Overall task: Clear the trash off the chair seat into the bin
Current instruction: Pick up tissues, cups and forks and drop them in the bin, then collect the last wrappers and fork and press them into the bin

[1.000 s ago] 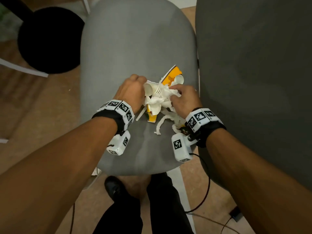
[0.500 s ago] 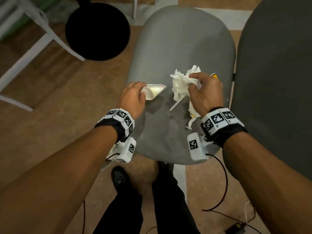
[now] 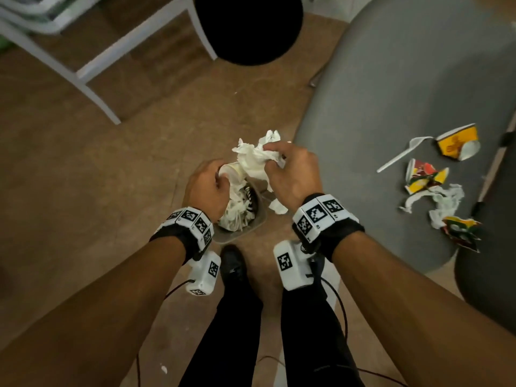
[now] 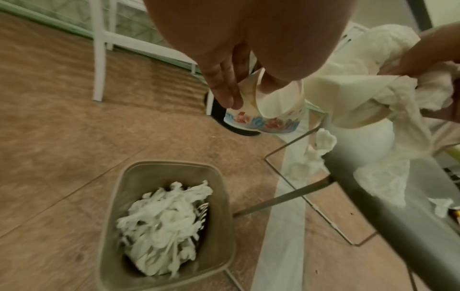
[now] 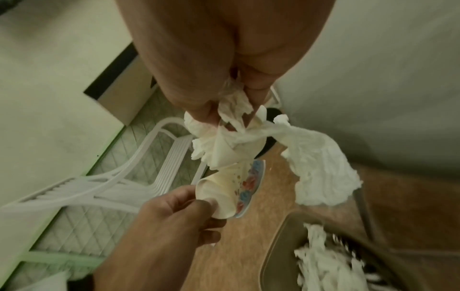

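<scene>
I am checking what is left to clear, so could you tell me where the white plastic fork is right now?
In the head view the white plastic fork lies on the grey chair seat at the right, beside the yellow wrapper.

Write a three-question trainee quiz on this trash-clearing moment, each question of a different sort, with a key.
1. True or false: the left hand holds a paper cup with a floral band.
2. What does the right hand grip? A) a plastic fork B) crumpled white tissue C) a yellow wrapper
3. Fill in: the bin already holds white ____ trash.

Key:
1. True; thumb and fingers pinch it above the bin.
2. B; the crumpled white tissue hangs over the bin, while the plastic fork and yellow wrapper lie on the grey chair seat.
3. Paper.
</scene>
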`<state>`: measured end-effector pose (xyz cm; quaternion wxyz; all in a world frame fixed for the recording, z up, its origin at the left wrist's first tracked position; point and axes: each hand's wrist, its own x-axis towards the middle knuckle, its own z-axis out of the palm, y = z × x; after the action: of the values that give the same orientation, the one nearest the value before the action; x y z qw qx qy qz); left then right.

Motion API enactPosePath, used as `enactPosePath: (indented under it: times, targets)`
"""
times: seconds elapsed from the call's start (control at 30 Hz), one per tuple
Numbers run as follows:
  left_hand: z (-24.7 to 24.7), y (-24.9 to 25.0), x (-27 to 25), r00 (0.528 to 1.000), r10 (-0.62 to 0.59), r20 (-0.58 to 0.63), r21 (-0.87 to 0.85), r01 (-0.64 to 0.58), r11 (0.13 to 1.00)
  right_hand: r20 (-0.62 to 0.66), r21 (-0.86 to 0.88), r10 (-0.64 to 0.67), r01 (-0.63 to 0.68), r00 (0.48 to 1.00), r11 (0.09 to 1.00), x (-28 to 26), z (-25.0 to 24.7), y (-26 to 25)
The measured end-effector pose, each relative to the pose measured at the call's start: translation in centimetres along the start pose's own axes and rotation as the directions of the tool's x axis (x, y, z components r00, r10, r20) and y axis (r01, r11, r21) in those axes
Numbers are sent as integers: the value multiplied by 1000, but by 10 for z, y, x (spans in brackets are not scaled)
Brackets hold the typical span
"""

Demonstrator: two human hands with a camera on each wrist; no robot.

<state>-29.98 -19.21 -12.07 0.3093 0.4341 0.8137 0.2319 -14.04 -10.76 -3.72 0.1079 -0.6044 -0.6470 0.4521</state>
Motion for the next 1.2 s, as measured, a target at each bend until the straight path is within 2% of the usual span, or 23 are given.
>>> enactPosePath:
  times: [0.13, 0.3, 0.43, 0.53, 0.6, 0.67, 0.73, 0.77, 0.83, 0.9, 0.93, 1.03, 1.2]
  targets:
    - [4, -55, -11, 996, -93, 5, -6, 93, 996, 116, 3, 33, -34, 993, 999, 5, 64, 7]
    - [27, -114, -24, 958, -275, 82, 35, 273, 961, 190, -27, 198, -196, 962, 980, 21, 136, 52]
    - [45, -142, -36, 921, -359, 153, -87, 374, 923, 274, -54, 286, -282, 918, 958, 26, 175, 93]
    - [57, -159, -37, 922, -325, 209, -111, 353, 929, 338, -81, 311, -302, 888, 950, 27, 193, 114]
    - [64, -167, -36, 947, -275, 166, -84, 291, 953, 350, -3, 301, -320, 887, 947, 26, 198, 125]
    - [69, -170, -33, 957, -278, 80, -28, 281, 959, 281, 69, 267, -296, 922, 953, 30, 197, 134]
    - [75, -169, -29, 938, -347, 17, 31, 346, 938, 138, 88, 223, -237, 965, 968, 36, 190, 145]
    - [79, -169, -27, 919, -393, 32, 52, 391, 919, 67, 81, 219, -225, 973, 971, 39, 185, 151]
    - [89, -173, -22, 869, -471, 149, 92, 462, 882, -47, 41, 220, -218, 974, 975, 44, 176, 166]
    - [98, -179, -21, 825, -498, 265, 134, 480, 867, -79, -37, 233, -236, 969, 971, 44, 166, 180]
    - [100, -181, -22, 818, -501, 284, 143, 480, 865, -69, -79, 239, -245, 968, 966, 44, 162, 187]
    - [101, -190, -25, 848, -503, 168, 90, 494, 865, -20, -142, 288, -288, 957, 947, 42, 154, 208]
    - [92, -204, -23, 816, -574, -75, -14, 574, 818, 116, -273, 421, -378, 900, 884, 42, 162, 241]
